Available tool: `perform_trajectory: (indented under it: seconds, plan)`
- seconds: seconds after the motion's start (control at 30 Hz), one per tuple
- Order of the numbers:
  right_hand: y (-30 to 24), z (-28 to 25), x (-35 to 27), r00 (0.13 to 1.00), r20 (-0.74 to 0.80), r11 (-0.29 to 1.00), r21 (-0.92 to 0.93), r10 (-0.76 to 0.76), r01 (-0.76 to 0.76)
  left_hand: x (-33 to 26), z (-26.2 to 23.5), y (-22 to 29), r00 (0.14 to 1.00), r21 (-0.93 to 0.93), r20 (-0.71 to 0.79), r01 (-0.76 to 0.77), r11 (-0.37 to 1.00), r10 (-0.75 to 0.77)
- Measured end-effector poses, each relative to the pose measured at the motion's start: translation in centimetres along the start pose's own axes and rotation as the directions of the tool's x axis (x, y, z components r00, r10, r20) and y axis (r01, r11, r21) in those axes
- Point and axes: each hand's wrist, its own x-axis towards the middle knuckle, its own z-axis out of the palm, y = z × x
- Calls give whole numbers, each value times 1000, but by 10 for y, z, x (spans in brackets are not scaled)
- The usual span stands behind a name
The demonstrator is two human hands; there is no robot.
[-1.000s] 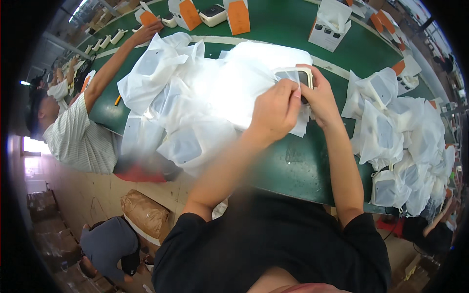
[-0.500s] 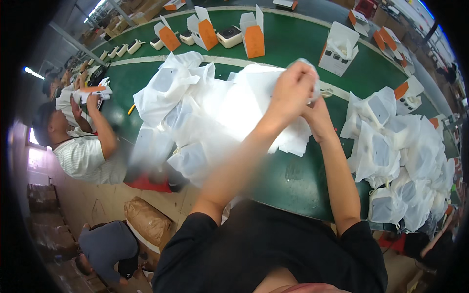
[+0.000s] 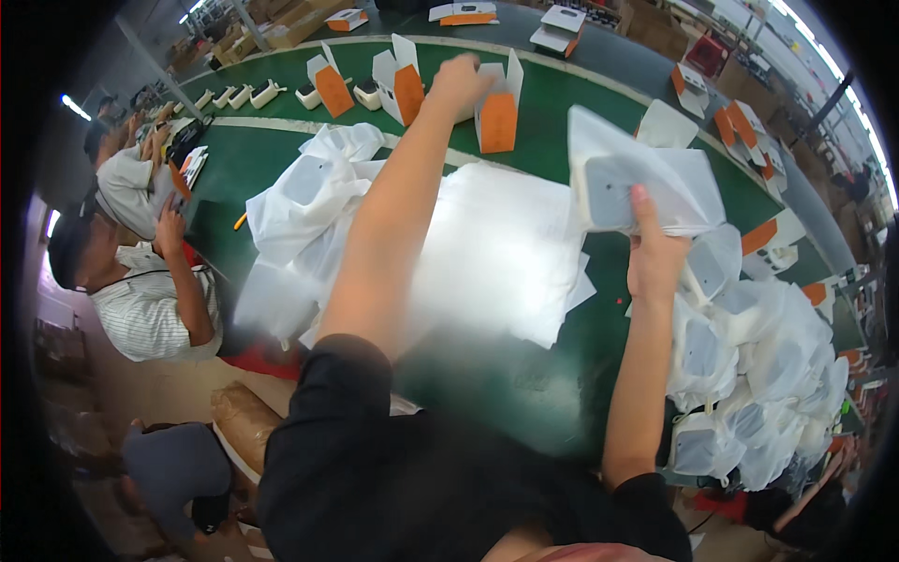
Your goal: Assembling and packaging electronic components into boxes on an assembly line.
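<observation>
Materials and finishes at the packing belt

Green belt: smooth, slight sheen, looks like rubber or plastic. White bag in right hand: thin, soft, matt, cloth-like; grey item inside shows through. Pile of bags: same matt white, creased. Open box at left hand: stiff card, matt white and orange. Sleeves: black matt cloth. Sack below: coarse brown weave.
</observation>
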Motion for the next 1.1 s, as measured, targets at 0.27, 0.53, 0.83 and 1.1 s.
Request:
perform_trajectory:
  seconds: [0.27,0.53,0.83,1.1]
  plan:
    - [-4,69,111,822,128,739,-377,-555,558,-57,38,86,985,33,164,-59,998,52]
    - [59,26,161,615,702,462,-438,-361,771,-65,39,84,973,-319,227,110,941,-37]
    - [69,47,156,669,739,8,-672,78,741,-72,55,80,934,-608,294,346,715,-203]
    - [68,-1,142,734,669,255,-693,-120,674,-78,45,103,916,-337,328,341,878,-231]
